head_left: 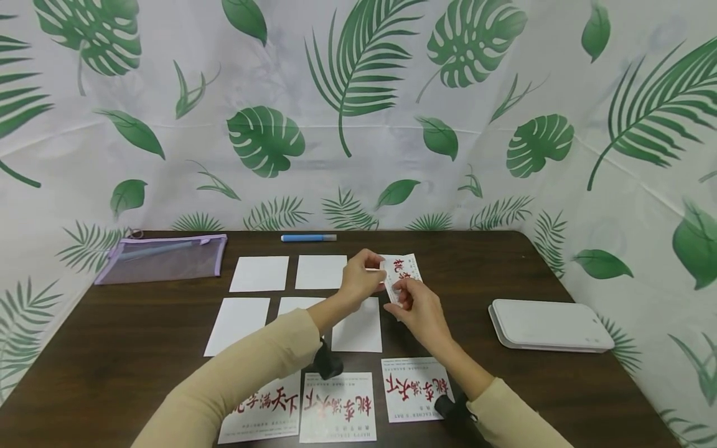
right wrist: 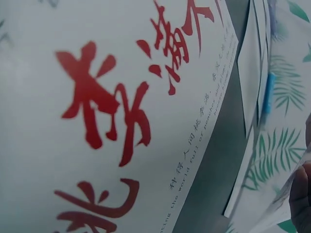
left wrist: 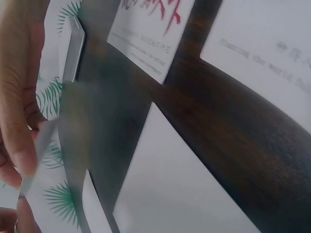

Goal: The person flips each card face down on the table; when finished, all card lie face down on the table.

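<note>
1. Note the white backdrop [head_left: 213, 93] first: printed with green leaves, lightly creased, rising behind and along both sides
2. Work on the dark wood-grain table [head_left: 140, 348], rounded at the far right corner
3. Find the translucent purple-edged pouch [head_left: 173, 266] at the far left
4. Find the white case [head_left: 551, 325] at the right, well apart from the pouch
5. Find three printed cards [head_left: 338, 407] flat along the near side, red characters up, the left one partly hidden by the left sleeve [head_left: 246, 367]
6. Find five blank cards [head_left: 259, 274] beyond: two in the far row, three in the nearer row, the middle one partly hidden by the same sleeve
7. Check the left hand [head_left: 361, 277]: pinching the left edge of the held card [head_left: 407, 266]; check the right hand [head_left: 421, 309]: pinching its near edge
8. Locate the held card just right of the blank cards, apparently raised; single, folded or stacked: cannot tell
9. Judge the step in hand as two-handed handling, possibly folding or squaring; for the next move, probably keep both pinches even and edges aligned
10. Find the blue pen [head_left: 308, 238] along the far edge
</note>
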Demonstrator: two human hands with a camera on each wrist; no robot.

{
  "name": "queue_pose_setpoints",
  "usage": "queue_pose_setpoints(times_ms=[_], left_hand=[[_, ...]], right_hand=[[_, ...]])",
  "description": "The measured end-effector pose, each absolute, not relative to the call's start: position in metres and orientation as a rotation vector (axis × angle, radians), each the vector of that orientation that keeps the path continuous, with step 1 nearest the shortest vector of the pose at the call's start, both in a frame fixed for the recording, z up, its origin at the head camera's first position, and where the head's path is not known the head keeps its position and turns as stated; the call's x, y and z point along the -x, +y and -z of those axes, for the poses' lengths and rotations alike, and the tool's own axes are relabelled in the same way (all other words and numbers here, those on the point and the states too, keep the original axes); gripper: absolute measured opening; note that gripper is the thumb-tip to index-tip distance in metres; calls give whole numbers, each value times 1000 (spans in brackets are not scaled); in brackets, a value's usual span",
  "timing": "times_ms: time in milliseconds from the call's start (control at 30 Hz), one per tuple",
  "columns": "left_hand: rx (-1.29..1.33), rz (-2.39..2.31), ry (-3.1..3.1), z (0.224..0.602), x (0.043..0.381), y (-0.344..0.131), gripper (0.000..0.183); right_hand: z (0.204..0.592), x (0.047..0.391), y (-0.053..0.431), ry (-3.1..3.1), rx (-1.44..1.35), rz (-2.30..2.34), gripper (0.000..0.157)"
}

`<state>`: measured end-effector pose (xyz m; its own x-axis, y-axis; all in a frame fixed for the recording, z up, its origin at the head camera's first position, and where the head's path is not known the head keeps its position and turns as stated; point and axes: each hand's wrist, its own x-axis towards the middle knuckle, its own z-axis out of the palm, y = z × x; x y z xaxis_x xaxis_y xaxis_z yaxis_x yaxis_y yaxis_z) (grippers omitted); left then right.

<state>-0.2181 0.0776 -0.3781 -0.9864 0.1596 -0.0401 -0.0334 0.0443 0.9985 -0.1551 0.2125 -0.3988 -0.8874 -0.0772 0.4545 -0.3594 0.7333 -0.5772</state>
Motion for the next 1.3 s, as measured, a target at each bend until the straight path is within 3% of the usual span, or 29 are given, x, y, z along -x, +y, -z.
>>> queue_pose_setpoints(times_ms=[367,600,867,1300], left_hand=[[-297,-2202,2070,367,217,84,29],[-139,-2070,2264,385,211,75,47],[-124,-2020,2230,407,198,76,45],[-535,-1500,2582,427,175,71,39]], right_hand=[[389,153,226,-2319,-413,-736,25],[384,158,248,-2328,-189,-1084,26],[397,159,268,-2488,38,-1325,34],[419,143,287,-2870,140,-1245,36]])
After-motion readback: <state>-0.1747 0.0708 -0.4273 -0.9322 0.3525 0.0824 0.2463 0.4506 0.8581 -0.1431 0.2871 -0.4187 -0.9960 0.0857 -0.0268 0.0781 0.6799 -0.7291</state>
